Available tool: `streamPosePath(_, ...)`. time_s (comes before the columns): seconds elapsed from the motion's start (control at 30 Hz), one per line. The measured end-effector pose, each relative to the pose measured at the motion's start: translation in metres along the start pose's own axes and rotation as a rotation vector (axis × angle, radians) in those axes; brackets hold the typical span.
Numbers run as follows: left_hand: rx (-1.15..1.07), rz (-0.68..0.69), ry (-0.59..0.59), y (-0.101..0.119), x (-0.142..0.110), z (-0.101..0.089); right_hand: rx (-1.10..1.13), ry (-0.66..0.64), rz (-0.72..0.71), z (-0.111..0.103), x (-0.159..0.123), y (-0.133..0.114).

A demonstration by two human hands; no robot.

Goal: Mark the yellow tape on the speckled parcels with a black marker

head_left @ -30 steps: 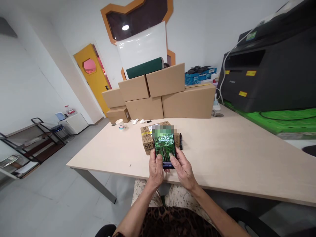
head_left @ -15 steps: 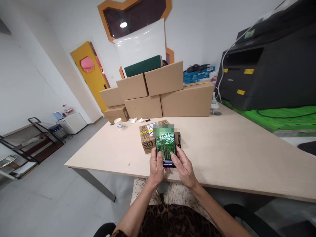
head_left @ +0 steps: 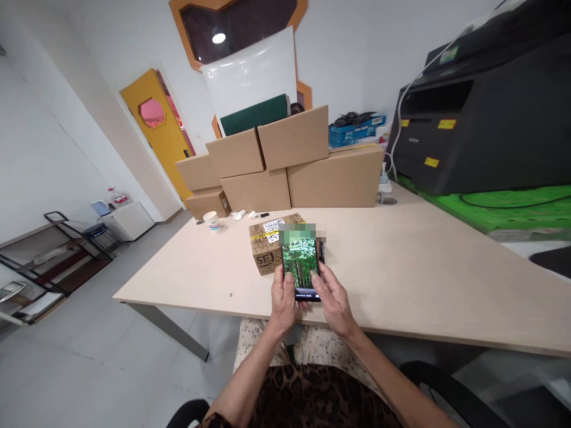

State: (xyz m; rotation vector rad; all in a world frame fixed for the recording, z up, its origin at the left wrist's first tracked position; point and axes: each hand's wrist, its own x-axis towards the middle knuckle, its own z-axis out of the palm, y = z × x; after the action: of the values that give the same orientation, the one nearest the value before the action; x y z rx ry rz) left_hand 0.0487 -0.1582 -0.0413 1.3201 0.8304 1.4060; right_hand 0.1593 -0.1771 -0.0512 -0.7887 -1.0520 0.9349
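Observation:
A smartphone (head_left: 300,267) is held upright between both hands above the table's front edge, its lit screen showing a green forest picture and a clock. Its top part is blurred out. My left hand (head_left: 284,299) grips the lower left side, thumb along the edge. On the lower right, my right hand (head_left: 332,299) is closed round it with the thumb over the screen's edge. Just behind the phone sits a small printed cardboard parcel (head_left: 265,259) with a white label and yellow tape, partly hidden. A small dark object (head_left: 322,252) shows beside the phone's right edge, unclear.
Stacked cardboard boxes (head_left: 334,181) line the back of the pale table (head_left: 410,279). A paper cup (head_left: 212,222) and crumpled tissues (head_left: 238,215) stand at the back left. A large black printer (head_left: 486,131) rests on a green pallet (head_left: 495,215) at right.
The camera view has shifted slightly. My right thumb has moved a little toward the phone's right edge; both hands keep their hold on the smartphone.

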Motion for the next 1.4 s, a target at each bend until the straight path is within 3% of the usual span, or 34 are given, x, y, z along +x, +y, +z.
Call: streamPosePath(1.4, -0.007, -0.044, -0.011, 0.0015, -0.0039, 0.0077, -0.005, 0.013, -0.022, -0.0077, -0.002, 0.0046)
